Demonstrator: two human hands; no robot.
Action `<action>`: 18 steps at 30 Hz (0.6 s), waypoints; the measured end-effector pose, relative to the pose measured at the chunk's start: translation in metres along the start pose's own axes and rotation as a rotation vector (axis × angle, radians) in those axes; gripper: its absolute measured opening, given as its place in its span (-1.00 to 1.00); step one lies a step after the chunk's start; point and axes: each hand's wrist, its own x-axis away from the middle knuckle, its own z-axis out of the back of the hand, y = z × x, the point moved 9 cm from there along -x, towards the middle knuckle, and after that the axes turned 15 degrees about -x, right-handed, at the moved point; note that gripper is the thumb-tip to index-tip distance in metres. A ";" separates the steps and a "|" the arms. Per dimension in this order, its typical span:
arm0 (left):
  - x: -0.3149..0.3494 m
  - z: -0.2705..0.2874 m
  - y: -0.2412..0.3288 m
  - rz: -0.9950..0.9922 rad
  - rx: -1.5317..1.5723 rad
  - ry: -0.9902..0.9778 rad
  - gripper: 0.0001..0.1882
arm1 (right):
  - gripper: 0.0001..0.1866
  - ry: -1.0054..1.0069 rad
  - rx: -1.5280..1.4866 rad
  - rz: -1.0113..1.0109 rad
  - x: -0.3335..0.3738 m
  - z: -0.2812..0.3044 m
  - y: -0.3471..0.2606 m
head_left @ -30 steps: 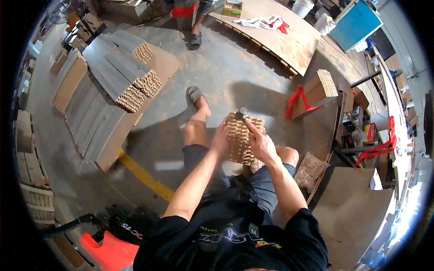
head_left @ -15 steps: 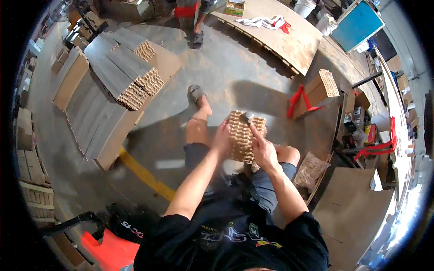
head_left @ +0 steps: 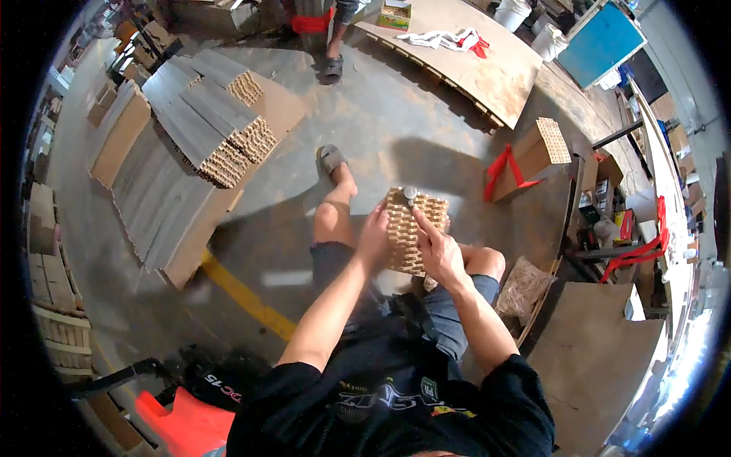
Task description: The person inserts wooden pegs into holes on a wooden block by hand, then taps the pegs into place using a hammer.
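A bundle of strips (head_left: 409, 240) with tan, toothed ends stands between my knees, those ends facing up. My left hand (head_left: 373, 236) is wrapped against its left side. In my right hand (head_left: 442, 255) is a hammer-like tool with a round metal head (head_left: 411, 193). Its head rests on or just above the far part of the toothed ends; I cannot tell whether it touches. The index finger of that hand lies along the tool, and the other fingers are curled. Most of the tool's handle is hidden by the hand.
To the left, long grey strips (head_left: 190, 114) with toothed ends lie piled on cardboard. A strapped bundle (head_left: 533, 156) stands at right, near a red strap (head_left: 500, 171). A low wooden platform (head_left: 472, 72) holds cloths. Another person's foot (head_left: 332, 68) is at the far side.
The tool's head has shifted slightly left and away from me over the toothed ends, with my right hand following. My left hand and the bundle stay nearly in place.
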 end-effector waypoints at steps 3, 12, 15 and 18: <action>0.002 -0.003 -0.002 0.051 -0.039 -0.026 -0.52 | -0.47 -0.004 0.064 -0.020 -0.005 -0.010 0.018; 0.018 -0.034 0.064 -0.090 0.144 -0.270 -0.57 | -0.49 0.002 -0.015 -0.020 0.005 -0.002 0.006; 0.004 -0.010 0.036 -0.243 -0.104 -0.087 -0.55 | -0.50 -0.077 0.037 -0.039 0.003 -0.002 -0.009; -0.006 0.002 -0.017 -0.033 0.182 -0.021 -0.49 | -0.49 0.050 -0.138 0.121 0.015 0.002 -0.017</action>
